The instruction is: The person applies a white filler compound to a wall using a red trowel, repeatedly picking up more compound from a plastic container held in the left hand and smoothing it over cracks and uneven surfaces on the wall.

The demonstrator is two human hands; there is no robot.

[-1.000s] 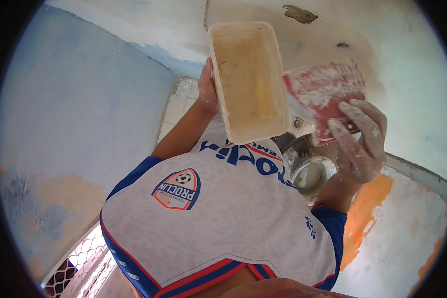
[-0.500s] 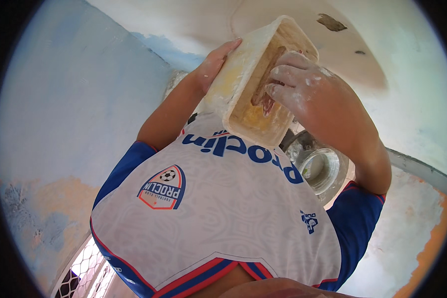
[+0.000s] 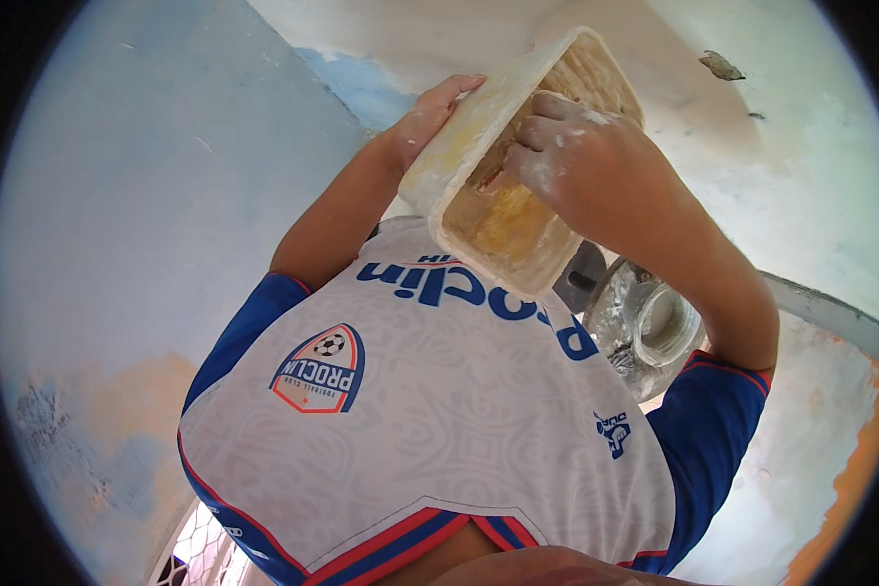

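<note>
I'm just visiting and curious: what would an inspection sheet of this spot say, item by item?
Surface: no table or bench seen; the work is held up in the air before the chest.
Job's things: a pale rectangular plastic tub, smeared with yellowish-white paste inside and out, tilted toward the person.
Clutter: a round grey bucket spattered with white, below the tub.
Hands: left hand grips the tub's outer side; right hand, dusted white, reaches into the tub; whether it holds a tool cannot be told.
Cables: nothing seen.
Surroundings: a pale blue wall on the left, a patchy white wall with a chipped spot, and an orange patch low on the right.
</note>
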